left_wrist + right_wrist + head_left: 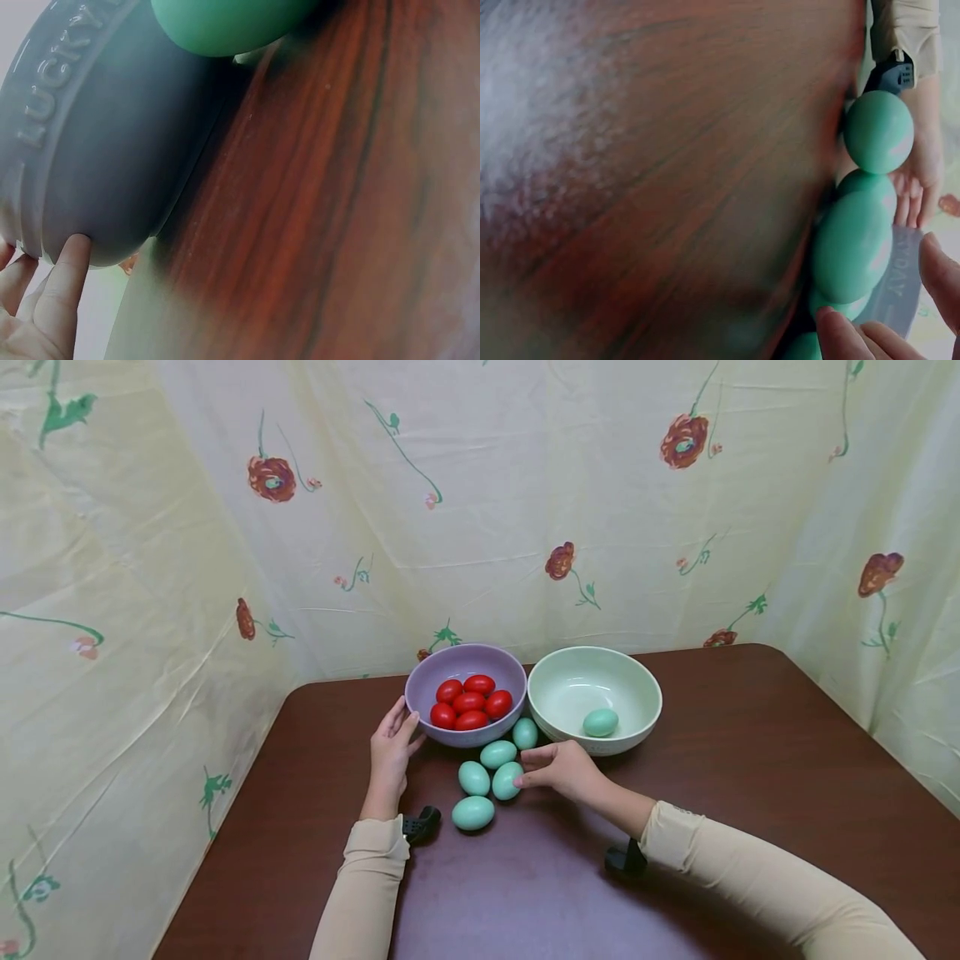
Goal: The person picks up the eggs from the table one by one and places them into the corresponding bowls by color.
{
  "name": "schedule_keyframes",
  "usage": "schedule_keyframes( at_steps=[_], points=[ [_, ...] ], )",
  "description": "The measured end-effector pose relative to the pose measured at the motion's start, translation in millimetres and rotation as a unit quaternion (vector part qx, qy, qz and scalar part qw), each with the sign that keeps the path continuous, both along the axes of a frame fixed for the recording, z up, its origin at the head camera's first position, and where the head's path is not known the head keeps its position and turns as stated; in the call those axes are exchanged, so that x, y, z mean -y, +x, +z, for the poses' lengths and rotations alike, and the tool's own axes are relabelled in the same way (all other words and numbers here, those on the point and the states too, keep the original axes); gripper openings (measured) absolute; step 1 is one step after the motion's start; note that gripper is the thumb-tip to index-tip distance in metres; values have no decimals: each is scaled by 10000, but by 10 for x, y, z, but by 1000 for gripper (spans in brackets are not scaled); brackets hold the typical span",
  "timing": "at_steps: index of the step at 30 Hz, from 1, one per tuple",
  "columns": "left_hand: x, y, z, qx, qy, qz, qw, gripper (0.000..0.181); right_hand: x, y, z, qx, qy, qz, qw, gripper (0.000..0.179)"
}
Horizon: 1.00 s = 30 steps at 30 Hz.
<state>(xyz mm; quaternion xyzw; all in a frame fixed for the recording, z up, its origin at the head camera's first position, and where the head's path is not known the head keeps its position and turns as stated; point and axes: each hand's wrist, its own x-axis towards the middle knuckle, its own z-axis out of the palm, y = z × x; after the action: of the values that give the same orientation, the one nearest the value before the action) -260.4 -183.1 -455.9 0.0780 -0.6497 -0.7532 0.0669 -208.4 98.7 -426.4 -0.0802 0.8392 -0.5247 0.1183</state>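
Note:
The left hand [392,750] touches the outer wall of a purple bowl [465,660] with extended fingers [69,277] at its left side. Several red eggs [468,702] lie together inside this bowl. In front of the bowls, several mint-green eggs [473,812] are grouped on the table. The right hand [562,768] reaches in from the right, thumb and fingers spread apart, with fingertips right at the nearest green egg [506,780]. Seen from the right wrist, that hand's fingertips [836,330] overlap the row of green eggs. One green egg [601,722] sits in the pale green bowl [555,677].
Both bowls stand side by side near the back edge of the dark brown wooden table [750,760]. A flower-patterned cloth [480,527] hangs behind and along the sides. Black wrist devices [626,860] are strapped under both beige sleeves [757,868].

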Motion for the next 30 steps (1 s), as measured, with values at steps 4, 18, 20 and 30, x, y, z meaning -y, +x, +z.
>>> schedule_keyframes(
  at_steps=[4, 18, 20, 30],
  points=[
    [1, -2, -2, 10, 20, 16, 10000, 56, 7, -11, -27, -21, 366, -100, 9993, 49],
    [-6, -16, -3, -12, 8, 1, 10000, 55, 134, -29, -56, -84, 643, -307, 9974, 47],
    [-12, -18, -3, -19, 25, 11, 10000, 55, 145, -30, -62, -114, 618, -348, 9974, 47],
    [-1, -2, -12, -7, -77, 10, 10000, 56, 211, -19, -103, -125, 527, -452, 9975, 47]
  ],
)
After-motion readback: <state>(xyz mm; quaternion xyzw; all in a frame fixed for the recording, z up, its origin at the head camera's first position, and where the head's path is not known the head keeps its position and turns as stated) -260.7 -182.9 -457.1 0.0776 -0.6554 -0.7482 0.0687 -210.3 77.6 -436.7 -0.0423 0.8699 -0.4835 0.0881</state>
